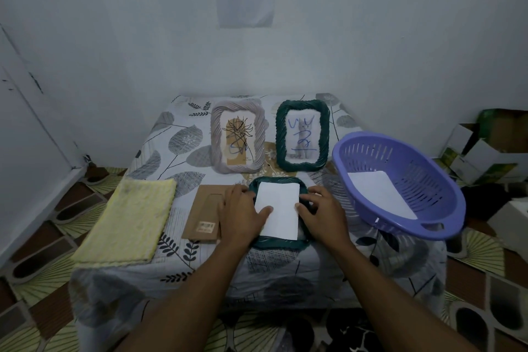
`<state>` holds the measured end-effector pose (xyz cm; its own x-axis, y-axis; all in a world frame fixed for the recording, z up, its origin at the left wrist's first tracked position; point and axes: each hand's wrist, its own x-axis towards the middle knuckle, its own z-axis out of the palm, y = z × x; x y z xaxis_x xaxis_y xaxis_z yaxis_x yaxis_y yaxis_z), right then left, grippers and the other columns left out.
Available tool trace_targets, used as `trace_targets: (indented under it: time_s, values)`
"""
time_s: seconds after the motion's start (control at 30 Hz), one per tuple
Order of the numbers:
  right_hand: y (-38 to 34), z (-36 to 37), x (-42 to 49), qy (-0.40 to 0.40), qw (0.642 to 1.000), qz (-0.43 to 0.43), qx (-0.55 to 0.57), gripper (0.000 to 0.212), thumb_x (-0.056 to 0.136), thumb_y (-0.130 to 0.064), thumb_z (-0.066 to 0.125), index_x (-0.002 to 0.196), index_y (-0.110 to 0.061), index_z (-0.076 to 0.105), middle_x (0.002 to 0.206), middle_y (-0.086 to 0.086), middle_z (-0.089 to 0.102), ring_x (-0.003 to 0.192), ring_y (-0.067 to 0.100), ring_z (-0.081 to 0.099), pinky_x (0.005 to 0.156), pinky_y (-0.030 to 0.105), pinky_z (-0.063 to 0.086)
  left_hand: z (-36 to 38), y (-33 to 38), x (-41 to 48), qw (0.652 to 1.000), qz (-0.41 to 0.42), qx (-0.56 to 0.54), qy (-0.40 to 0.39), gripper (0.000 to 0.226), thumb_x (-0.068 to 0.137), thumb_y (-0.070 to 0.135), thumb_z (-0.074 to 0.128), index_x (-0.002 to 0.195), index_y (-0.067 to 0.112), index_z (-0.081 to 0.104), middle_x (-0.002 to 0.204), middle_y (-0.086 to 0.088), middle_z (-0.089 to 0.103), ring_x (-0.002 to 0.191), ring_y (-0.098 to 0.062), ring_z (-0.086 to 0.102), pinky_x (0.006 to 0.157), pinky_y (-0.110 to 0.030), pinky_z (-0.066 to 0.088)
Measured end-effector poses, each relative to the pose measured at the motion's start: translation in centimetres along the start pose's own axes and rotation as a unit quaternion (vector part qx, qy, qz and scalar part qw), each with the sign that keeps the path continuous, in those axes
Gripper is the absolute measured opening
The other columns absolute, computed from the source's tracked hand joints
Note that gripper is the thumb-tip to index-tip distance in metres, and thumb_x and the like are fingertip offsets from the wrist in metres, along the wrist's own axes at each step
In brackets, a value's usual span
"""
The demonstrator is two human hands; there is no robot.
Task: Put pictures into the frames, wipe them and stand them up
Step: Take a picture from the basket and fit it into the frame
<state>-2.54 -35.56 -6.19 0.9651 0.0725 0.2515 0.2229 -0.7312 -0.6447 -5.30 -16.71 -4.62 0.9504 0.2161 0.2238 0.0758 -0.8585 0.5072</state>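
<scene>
A dark green rope-edged frame (278, 244) lies face down near the table's front, with a white picture sheet (278, 210) lying blank side up in its opening. My left hand (243, 214) rests on the frame's left edge, thumb pressing the sheet. On the right edge lies my right hand (321, 214), its fingertips touching the sheet's side. The brown backing board (201, 213) lies flat just left of the frame. Two filled frames stand upright behind: a grey one (237, 137) and a green one (303, 136).
A folded yellow cloth (128, 223) lies at the table's left front. A purple plastic basket (400, 183) holding a white sheet (383, 197) sits at the right, overhanging the edge. Cardboard boxes (485, 151) stand on the floor at far right. The wall is close behind.
</scene>
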Motion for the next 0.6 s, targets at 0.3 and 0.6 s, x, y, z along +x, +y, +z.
trace_targets:
  time_s: [0.3,0.6]
  values:
    - [-0.1,0.1,-0.2,0.002,1.000,0.004,-0.007,0.030,0.088,-0.033,0.065,0.114,-0.019,0.071,0.132,-0.003,0.056,0.110,0.018,0.057,0.091,0.028,0.044,-0.3,0.7,-0.2,0.997,-0.015,-0.077,0.023,0.022,0.075,0.029,0.075,0.091,0.019,0.061,0.102,0.002,0.055,0.102,-0.019,0.045,0.091,-0.041,0.042]
    - [-1.7,-0.8,0.1,0.003,1.000,-0.008,-0.019,0.018,0.090,-0.022,0.058,0.104,-0.016,0.068,0.114,0.000,0.057,0.096,0.020,0.057,0.082,0.031,0.047,-1.9,0.1,0.7,0.971,-0.072,-0.227,0.012,0.014,0.079,0.009,0.070,0.088,0.017,0.063,0.073,0.004,0.063,0.071,-0.017,0.062,0.064,-0.027,0.048]
